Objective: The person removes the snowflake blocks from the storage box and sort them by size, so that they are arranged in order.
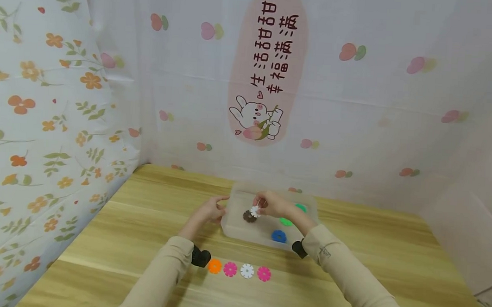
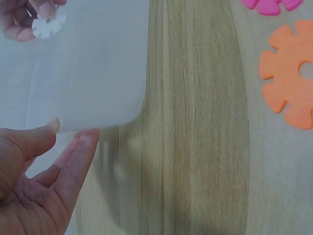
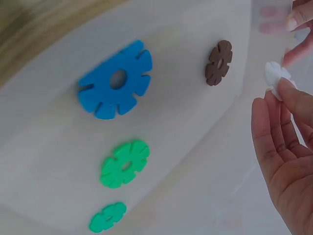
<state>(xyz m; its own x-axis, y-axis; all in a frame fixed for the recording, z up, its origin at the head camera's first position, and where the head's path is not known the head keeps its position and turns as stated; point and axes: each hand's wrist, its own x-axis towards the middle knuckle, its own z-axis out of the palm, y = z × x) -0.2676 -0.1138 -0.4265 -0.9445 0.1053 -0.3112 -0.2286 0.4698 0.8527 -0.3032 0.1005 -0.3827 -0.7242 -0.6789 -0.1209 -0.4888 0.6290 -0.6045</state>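
Note:
My right hand (image 1: 274, 204) pinches a white notched disc (image 2: 49, 23) between thumb and fingers, over the left part of a translucent plastic box (image 1: 252, 237). Below that disc a brown notched disc (image 3: 219, 62) lies in the box. My left hand (image 2: 46, 181) holds the box's left end wall, thumb at the rim and fingers outside. Farther right in the box are a blue disc (image 3: 115, 81), a light green disc (image 3: 117, 172) and a darker green disc (image 3: 108, 217); the right forearm partly covers the green ones in the head view.
In front of the box, a row on the wooden table (image 1: 142, 222) holds an orange disc (image 1: 214, 266), a pink disc (image 1: 230, 269), a white disc (image 1: 247, 271) and another pink disc (image 1: 264, 273). A patterned cloth (image 1: 181, 113) hangs behind the table.

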